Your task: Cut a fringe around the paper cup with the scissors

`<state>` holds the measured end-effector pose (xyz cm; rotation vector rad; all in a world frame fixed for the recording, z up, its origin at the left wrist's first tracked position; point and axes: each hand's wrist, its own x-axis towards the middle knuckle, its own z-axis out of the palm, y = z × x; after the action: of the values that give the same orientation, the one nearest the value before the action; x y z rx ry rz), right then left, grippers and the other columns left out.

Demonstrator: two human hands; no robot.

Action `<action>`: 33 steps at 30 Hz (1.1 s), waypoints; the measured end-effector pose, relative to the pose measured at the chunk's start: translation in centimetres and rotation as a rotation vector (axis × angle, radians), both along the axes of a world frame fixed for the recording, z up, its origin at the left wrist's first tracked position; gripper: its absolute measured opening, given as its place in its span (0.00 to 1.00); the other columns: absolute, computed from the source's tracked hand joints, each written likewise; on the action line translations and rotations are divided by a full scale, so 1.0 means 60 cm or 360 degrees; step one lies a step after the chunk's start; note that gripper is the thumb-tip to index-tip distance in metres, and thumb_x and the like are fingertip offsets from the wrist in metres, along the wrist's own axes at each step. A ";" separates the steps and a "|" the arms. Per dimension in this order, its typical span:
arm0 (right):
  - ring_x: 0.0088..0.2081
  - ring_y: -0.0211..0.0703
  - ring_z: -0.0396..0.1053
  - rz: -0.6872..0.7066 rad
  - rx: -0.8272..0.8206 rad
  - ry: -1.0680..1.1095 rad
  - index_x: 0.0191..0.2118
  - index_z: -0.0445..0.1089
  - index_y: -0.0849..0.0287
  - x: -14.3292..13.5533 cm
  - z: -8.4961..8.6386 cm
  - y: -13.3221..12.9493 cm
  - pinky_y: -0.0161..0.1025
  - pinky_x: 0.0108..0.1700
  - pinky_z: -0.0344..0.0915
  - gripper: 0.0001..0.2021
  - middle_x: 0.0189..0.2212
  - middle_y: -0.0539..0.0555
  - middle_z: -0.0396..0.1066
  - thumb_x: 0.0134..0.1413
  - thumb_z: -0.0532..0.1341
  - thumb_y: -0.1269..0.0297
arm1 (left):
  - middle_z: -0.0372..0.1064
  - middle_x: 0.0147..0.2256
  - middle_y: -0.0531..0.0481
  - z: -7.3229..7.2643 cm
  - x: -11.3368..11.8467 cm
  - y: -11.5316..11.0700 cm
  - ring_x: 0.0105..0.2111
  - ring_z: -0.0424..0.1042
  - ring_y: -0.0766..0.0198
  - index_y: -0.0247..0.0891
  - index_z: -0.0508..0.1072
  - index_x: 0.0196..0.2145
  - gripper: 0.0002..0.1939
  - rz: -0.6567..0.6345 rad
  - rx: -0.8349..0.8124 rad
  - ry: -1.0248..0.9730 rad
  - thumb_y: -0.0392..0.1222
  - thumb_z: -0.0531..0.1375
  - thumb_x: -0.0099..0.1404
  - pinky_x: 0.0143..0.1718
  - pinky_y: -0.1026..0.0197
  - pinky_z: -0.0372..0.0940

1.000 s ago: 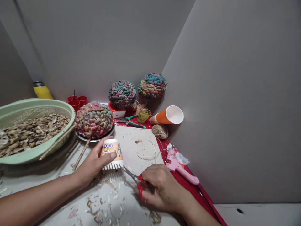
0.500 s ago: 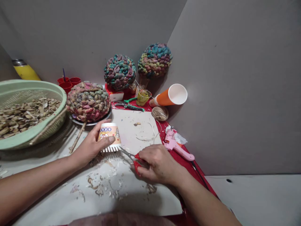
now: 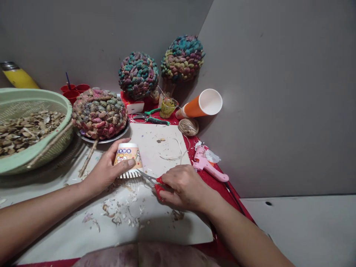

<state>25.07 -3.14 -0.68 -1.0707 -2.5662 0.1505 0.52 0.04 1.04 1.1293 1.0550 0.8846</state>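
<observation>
A printed paper cup is upside down in my left hand, with the thumb across its front and the fingers behind. Its lower rim is snipped into a row of narrow strips. My right hand grips red-handled scissors, fingers through the loops. The blades reach the cup's fringed edge from the right and are slightly apart. Just beyond my left hand, a ball of painted shells on a stick rests on a metal dish.
A green basket of shells stands left. Two more coloured balls are at the back, near green-handled pliers. Stacked orange cups, twine and a pink glue gun line the right side. Shell scraps litter the white sheet.
The scissor blades have moved up and left against the cup's edge. My left hand still holds the cup, tilted slightly differently. The whole view has shifted a little.
</observation>
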 end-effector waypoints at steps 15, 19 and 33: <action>0.19 0.33 0.46 0.0083 -0.0064 0.0286 0.18 0.59 0.60 0.000 0.000 0.004 0.37 0.27 0.43 0.17 0.15 0.46 0.56 0.59 0.56 0.67 | 0.76 0.42 0.49 -0.005 0.002 0.003 0.37 0.75 0.60 0.42 0.66 0.56 0.31 0.0056 -0.0105 -0.0291 0.48 0.70 0.57 0.40 0.60 0.68; 0.19 0.29 0.44 0.0101 -0.0541 0.0640 0.17 0.51 0.59 0.006 0.007 0.003 0.33 0.23 0.42 0.22 0.15 0.42 0.46 0.56 0.61 0.62 | 0.77 0.44 0.49 0.000 -0.001 0.008 0.41 0.77 0.59 0.43 0.66 0.55 0.28 0.0067 -0.0084 -0.0525 0.45 0.68 0.59 0.43 0.61 0.69; 0.19 0.27 0.40 0.0203 -0.1591 0.0748 0.15 0.49 0.58 0.019 0.028 0.009 0.31 0.19 0.38 0.28 0.14 0.40 0.43 0.43 0.69 0.54 | 0.66 0.60 0.45 0.004 -0.016 -0.002 0.58 0.68 0.51 0.47 0.67 0.56 0.33 0.0397 0.0656 -0.0213 0.42 0.72 0.54 0.57 0.56 0.65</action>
<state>26.18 -2.63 1.02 -0.9624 -2.0689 1.6215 -0.44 -0.06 1.31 1.2705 0.9385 1.4035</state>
